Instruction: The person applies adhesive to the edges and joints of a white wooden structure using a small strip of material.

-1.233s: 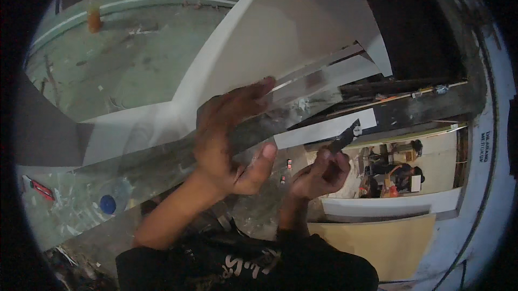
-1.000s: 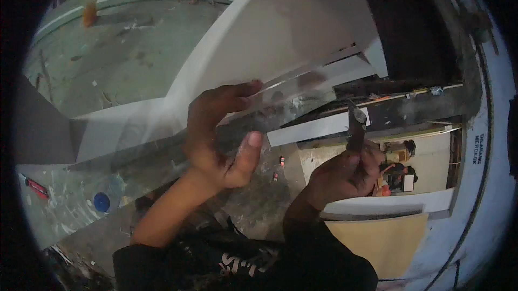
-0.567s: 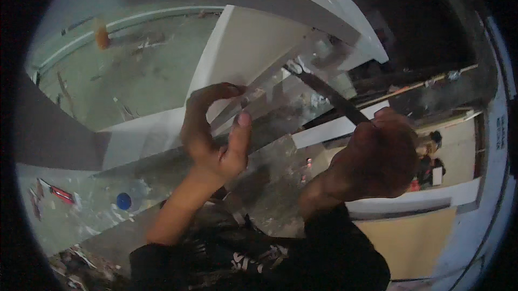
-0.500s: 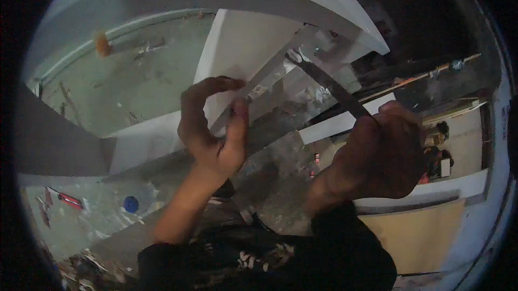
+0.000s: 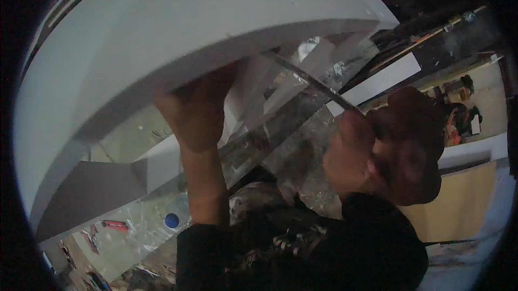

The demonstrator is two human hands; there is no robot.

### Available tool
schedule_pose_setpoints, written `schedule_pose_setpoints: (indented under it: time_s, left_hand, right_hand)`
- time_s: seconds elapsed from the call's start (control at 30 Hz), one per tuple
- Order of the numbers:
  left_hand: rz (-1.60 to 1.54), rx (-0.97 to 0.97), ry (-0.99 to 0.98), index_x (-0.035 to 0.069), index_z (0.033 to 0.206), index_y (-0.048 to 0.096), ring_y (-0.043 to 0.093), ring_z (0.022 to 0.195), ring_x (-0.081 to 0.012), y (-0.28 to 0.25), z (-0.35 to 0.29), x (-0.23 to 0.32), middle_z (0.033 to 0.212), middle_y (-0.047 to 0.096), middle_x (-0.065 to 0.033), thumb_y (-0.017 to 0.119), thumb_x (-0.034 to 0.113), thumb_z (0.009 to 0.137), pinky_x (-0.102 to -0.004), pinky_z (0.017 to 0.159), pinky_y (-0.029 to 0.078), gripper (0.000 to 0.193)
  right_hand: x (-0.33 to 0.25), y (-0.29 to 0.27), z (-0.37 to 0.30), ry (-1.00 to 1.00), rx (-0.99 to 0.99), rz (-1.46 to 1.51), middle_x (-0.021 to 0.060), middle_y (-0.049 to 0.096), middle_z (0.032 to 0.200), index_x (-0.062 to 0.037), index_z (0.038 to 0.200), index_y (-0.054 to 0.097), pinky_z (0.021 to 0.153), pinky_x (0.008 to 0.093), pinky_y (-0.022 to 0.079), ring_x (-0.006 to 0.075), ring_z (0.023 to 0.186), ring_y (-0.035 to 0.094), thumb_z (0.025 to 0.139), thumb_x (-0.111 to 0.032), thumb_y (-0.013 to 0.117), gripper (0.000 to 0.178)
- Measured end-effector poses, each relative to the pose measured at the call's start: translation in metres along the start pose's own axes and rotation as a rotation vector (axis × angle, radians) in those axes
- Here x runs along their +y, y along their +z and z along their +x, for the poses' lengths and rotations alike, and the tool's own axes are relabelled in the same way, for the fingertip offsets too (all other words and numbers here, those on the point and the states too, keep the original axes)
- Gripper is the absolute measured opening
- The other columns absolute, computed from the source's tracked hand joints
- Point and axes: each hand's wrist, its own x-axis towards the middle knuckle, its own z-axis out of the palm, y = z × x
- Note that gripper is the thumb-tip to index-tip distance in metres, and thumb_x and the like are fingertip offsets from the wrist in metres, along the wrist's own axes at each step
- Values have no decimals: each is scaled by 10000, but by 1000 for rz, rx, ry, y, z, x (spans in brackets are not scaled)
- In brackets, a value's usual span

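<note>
A large curved white panel (image 5: 162, 32) arches over the upper part of the view. My left hand (image 5: 199, 110) reaches up beneath its lower edge, where the fingers pass out of sight; what they touch I cannot make out. My right hand (image 5: 391, 148), somewhat blurred, is closed around the near end of a long, narrow, flat-bladed spatula (image 5: 318, 87). The spatula slants up and left, its tip close to the underside of the panel's rim. Pale, partly see-through strips (image 5: 248, 97) lie behind the blade, and their shape is unclear.
Down on the left, a red utility knife (image 5: 116, 225) and a blue round cap (image 5: 171, 220) lie on a stained pale surface. To the right are a white strip (image 5: 383, 80), a recess with assorted small items (image 5: 464, 102) and a tan board (image 5: 453, 199).
The curved panel now fills more of the upper view. My left hand's fingers, visible before, have gone beneath its rim. White paste seen on the spatula's tip is no longer distinct.
</note>
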Motion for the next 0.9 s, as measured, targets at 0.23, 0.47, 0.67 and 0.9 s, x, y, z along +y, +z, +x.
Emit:
schedule_pose_setpoints:
  time_s: [0.23,0.47,0.67,0.9]
  left_hand:
    - [131,-91,106,-35,1075,589,639,935,-213,-15,-27,-40,965,672,-131,648,-22,863,-345,857,499,221]
    - [160,-155,156,-36,1064,598,644,924,-209,-26,-46,-53,960,677,-129,658,-30,850,-341,845,506,223]
    - [127,-182,157,-36,1055,606,648,915,-206,-23,-53,-54,955,680,-128,668,-38,838,-337,835,512,225]
    - [79,-153,155,-36,1044,615,653,904,-202,-18,-52,-56,950,684,-126,678,-46,825,-333,823,519,228]
  right_hand:
    - [2,1,4,8,-53,-21,134,671,788,62,845,678,669,346,505,253,734,623,868,-114,656,179]
    - [4,14,-3,25,-82,-45,135,684,783,61,839,688,662,348,513,254,723,627,876,-103,640,175]
    - [5,16,6,31,-155,-69,136,694,779,60,833,697,656,350,520,255,713,630,882,-94,626,176]
    - [14,34,0,-121,-23,53,154,704,757,83,797,706,632,332,527,259,695,651,870,-63,630,179]
